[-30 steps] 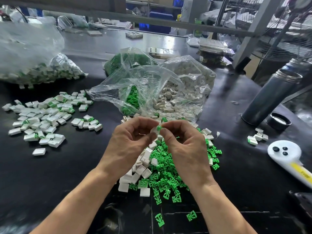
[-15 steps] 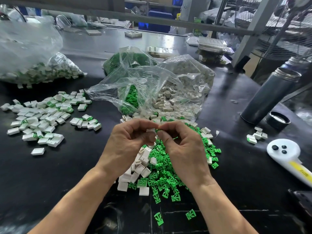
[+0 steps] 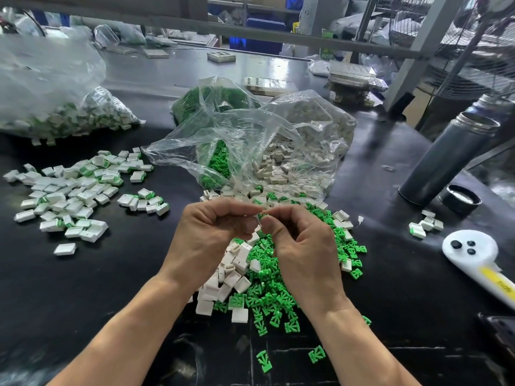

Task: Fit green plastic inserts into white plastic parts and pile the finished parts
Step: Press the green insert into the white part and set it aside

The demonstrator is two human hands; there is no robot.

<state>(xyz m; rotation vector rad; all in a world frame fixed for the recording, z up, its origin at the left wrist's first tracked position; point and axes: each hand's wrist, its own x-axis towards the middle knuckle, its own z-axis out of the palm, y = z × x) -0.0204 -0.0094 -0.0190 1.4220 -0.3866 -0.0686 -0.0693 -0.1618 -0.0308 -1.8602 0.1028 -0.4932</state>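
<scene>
Green plastic insert (image 3: pixel 262 216), a small piece mostly hidden by fingertips, sits pinched between both hands above the middle of the black worktable (image 3: pixel 83 296); whether a white part is with it is hard to make out. Left hand (image 3: pixel 207 240) curls its fingers and thumb in on the piece from nine o'clock, back of hand up. Right hand (image 3: pixel 302 254) meets it from three o'clock, thumb and forefinger closed on the same spot. Beneath them lies a loose heap of green inserts (image 3: pixel 274 296) and plain white plastic parts (image 3: pixel 225 285). At twelve o'clock sags a clear plastic bag (image 3: pixel 250 140) of more. At nine o'clock spreads the pile of finished white-and-green parts (image 3: pixel 72 196). At three o'clock stand a grey metal flask (image 3: pixel 448 160) and a white handled device (image 3: pixel 476 257) whose yellow label is too blurred to read.
</scene>
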